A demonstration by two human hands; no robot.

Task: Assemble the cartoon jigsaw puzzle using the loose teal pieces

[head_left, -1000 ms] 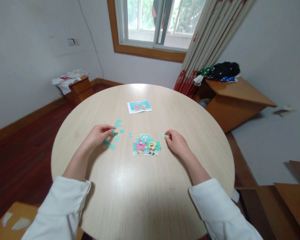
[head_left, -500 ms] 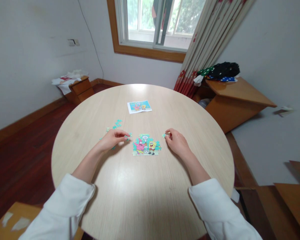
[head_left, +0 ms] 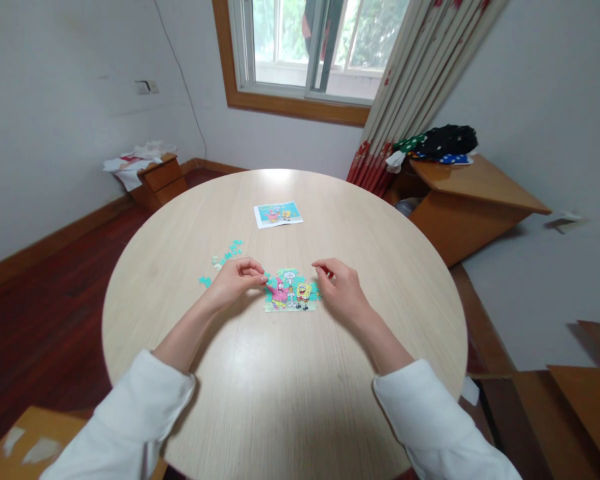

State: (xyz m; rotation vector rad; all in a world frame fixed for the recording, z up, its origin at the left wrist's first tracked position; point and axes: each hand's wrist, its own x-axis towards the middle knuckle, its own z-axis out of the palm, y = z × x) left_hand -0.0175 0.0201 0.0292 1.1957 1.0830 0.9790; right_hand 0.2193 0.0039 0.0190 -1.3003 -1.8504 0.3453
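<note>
A partly assembled jigsaw puzzle [head_left: 291, 293] with cartoon figures on teal lies flat on the round table, between my hands. My left hand [head_left: 241, 279] is closed in a pinch at the puzzle's upper left edge, on a small teal puzzle piece [head_left: 267, 275] at the fingertips. Just right of the puzzle, my right hand [head_left: 344, 288] has its thumb and forefinger pinched above the upper right edge. What they hold, if anything, is too small to see. Loose puzzle pieces [head_left: 229, 256] lie beyond my left hand, with more teal ones beside its wrist.
A printed picture [head_left: 279, 214] of the same figures lies farther back on the pale round table [head_left: 280, 393]. Behind the table are a window and a curtain [head_left: 405, 87]. A tilted wooden cabinet [head_left: 480, 200] with cloths on top stands at the right.
My left hand has moved slightly right, up to the puzzle's edge. My right hand has moved left, closer to the puzzle; the teal piece seen at its fingertips before no longer shows.
</note>
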